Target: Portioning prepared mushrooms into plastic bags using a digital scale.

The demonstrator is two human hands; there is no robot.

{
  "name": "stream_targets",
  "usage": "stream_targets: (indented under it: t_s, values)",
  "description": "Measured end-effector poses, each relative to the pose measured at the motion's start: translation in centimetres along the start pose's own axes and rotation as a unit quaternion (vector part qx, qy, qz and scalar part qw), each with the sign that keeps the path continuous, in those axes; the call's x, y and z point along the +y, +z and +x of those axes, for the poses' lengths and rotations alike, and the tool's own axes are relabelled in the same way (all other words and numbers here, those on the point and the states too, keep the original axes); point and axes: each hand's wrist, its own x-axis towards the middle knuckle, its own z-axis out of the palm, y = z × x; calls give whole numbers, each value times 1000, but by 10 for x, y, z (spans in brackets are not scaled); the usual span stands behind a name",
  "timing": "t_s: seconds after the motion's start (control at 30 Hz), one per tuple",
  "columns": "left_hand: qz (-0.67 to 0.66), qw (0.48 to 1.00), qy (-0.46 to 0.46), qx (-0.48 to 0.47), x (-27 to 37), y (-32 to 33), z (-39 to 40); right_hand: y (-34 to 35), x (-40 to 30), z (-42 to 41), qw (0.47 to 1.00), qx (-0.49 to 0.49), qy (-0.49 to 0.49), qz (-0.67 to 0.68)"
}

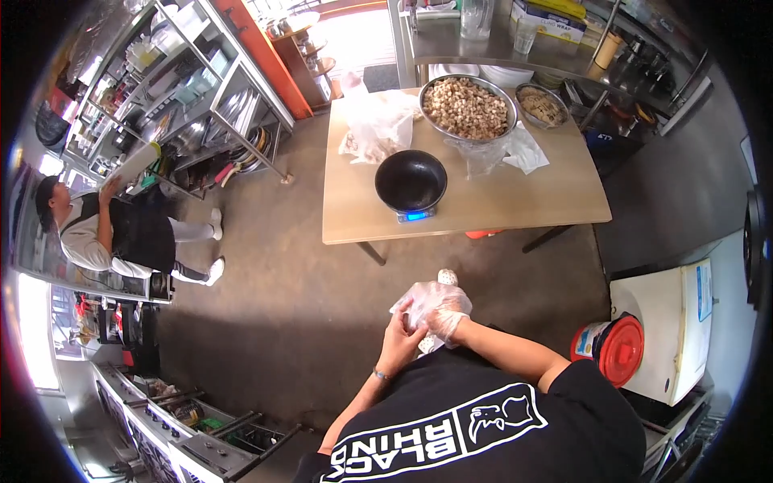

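In front of my torso, both hands are close together over a piece of clear thin plastic [416, 302], which looks like a disposable glove. My left hand [401, 338] is bare, with its fingertips pinching the plastic. A clear plastic glove covers my right hand [448, 314]; its fingers are partly hidden by the crumpled film. Past my hands stands a wooden-topped table [519, 208]. Near its front edge a black bowl [412, 181] rests on a digital scale [415, 216] with a lit blue display. Behind it is a large metal bowl [435, 124] of browned cubed food [466, 105].
A plastic bag [386, 124] lies at the table's left, and a smaller bowl [542, 105] stands at the back right. A red-lidded bucket [622, 350] is at my right. Far left, a person [115, 229] holds a white board [133, 166] by metal shelving [241, 142].
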Motion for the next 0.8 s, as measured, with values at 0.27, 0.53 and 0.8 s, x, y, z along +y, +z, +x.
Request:
stream_targets:
  t_s: [0.27,0.53,0.8]
  values:
    - [407,886,220,26,21,-3,37,-32,20,23,985,-6,46,-165]
    - [520,804,225,180,102,6,162,-118,40,112,964,231,-52,-123]
    - [648,724,197,130,109,-24,308,-143,84,230,985,146,-81,-36]
